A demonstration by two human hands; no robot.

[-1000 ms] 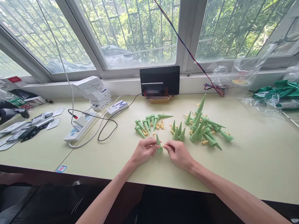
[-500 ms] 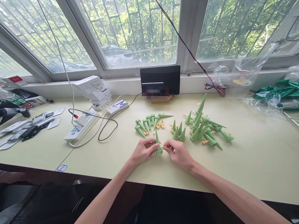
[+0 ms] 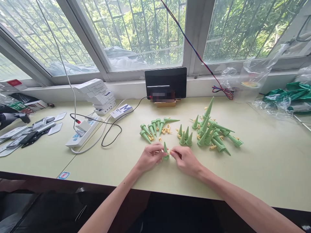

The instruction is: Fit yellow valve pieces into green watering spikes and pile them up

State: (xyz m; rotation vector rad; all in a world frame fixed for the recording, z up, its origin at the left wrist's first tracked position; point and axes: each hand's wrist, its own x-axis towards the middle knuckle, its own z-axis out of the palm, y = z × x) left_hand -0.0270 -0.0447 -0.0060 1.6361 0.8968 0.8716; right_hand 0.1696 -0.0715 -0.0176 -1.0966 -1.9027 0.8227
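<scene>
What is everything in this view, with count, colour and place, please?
Held cone: one, green, upright, in left hand
Small fitting: one, yellow, at held cone's right side
Other cones: many, green, centre and right
Other fittings: many, yellow, among those cones
Screen: one, black, back centre
Stacked boxes: several, white, back left
M box: one, white-blue, beside stack
Power strip: one, white, left
Clutter: many, mixed colours, far left
Cables: several, white, black, red-blue, left and back
Plastic bags: several, clear and green, back right
Windows: several, grey-framed, background
Table: one, pale yellow-green, beneath
Left hand: one, bare, centre
Right hand: one, bare, pinching small fitting
</scene>
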